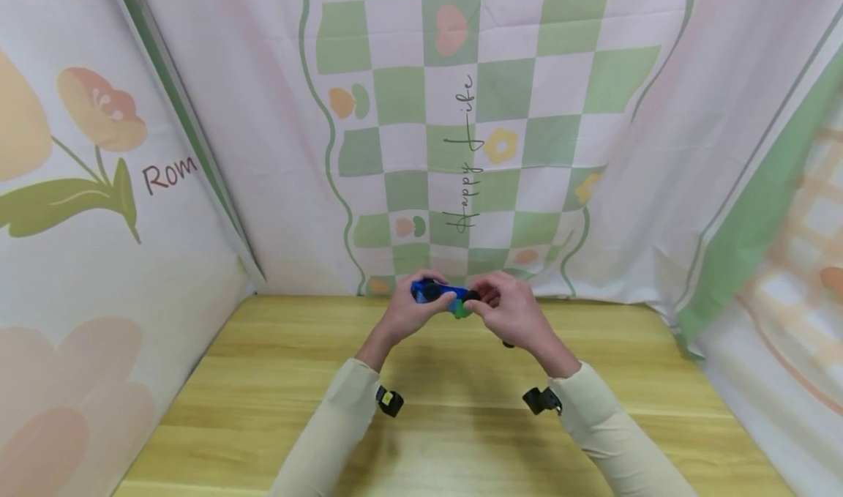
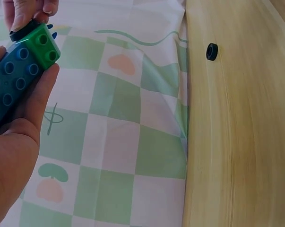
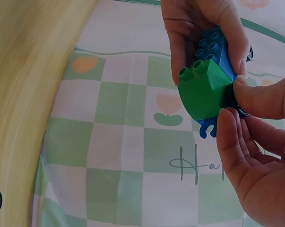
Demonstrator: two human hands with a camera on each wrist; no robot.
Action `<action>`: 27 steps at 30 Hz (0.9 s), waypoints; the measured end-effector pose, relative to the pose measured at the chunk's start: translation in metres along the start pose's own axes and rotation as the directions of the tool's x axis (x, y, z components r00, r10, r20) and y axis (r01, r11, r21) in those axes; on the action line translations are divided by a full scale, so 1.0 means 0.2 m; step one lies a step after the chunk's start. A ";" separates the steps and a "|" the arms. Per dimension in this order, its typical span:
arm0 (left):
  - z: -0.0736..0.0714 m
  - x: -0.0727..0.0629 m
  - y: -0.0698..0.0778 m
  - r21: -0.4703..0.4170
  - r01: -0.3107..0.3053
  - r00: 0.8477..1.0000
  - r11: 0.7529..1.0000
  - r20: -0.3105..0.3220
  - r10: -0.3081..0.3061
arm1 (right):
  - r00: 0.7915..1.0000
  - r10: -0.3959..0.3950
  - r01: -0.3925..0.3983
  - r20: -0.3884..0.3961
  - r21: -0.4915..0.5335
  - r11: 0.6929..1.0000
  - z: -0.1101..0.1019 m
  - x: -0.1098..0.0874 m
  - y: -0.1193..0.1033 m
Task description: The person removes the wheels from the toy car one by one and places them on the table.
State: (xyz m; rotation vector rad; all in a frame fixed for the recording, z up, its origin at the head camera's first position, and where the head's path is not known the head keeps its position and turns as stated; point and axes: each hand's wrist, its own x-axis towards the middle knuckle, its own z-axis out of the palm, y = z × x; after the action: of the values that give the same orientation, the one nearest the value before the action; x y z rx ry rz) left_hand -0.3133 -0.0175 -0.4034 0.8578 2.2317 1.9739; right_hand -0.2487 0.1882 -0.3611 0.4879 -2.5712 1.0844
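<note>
My left hand (image 1: 407, 314) grips a toy brick car made of a studded blue brick (image 2: 12, 78) and a green curved brick (image 3: 203, 92) at one end. A blue hook-like piece (image 3: 208, 128) sticks out under the green end. Between thumb and fingertips, my right hand (image 1: 515, 312) pinches a black wheel (image 2: 24, 32) against the car's side, beside the green brick. The right fingers partly hide that wheel; whether it sits on an axle I cannot tell. Another black wheel (image 1: 431, 290) shows on the car near my left hand.
A loose black wheel (image 2: 211, 51) lies on the wooden table (image 1: 276, 394), partly hidden by my right hand in the head view. Behind the table hangs a green-and-white checked cloth (image 1: 454, 138). Patterned cloth also covers both sides. The car is held above the tabletop.
</note>
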 end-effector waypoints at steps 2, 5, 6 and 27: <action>0.00 0.00 0.00 0.001 -0.003 1.000 1.000 0.004 0.003 | 1.000 0.006 -0.006 0.000 -0.007 1.000 0.00 0.00 0.00; 0.00 0.00 0.00 0.001 0.003 1.000 1.000 0.009 -0.003 | 1.000 0.015 -0.015 -0.005 -0.013 1.000 0.01 0.00 0.00; 0.00 0.00 0.00 0.001 0.006 1.000 1.000 0.010 -0.006 | 1.000 0.014 -0.015 -0.006 -0.015 1.000 0.01 0.00 0.00; -0.01 -0.01 0.01 -0.021 -0.038 0.999 0.999 0.009 0.038 | 1.000 -0.002 0.001 -0.013 -0.055 0.998 0.04 -0.01 -0.01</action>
State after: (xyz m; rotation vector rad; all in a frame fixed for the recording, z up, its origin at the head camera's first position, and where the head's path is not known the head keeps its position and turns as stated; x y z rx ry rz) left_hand -0.3112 -0.0203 -0.4011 0.9115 2.2019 2.0016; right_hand -0.2462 0.1816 -0.3656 0.4671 -2.5813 1.0095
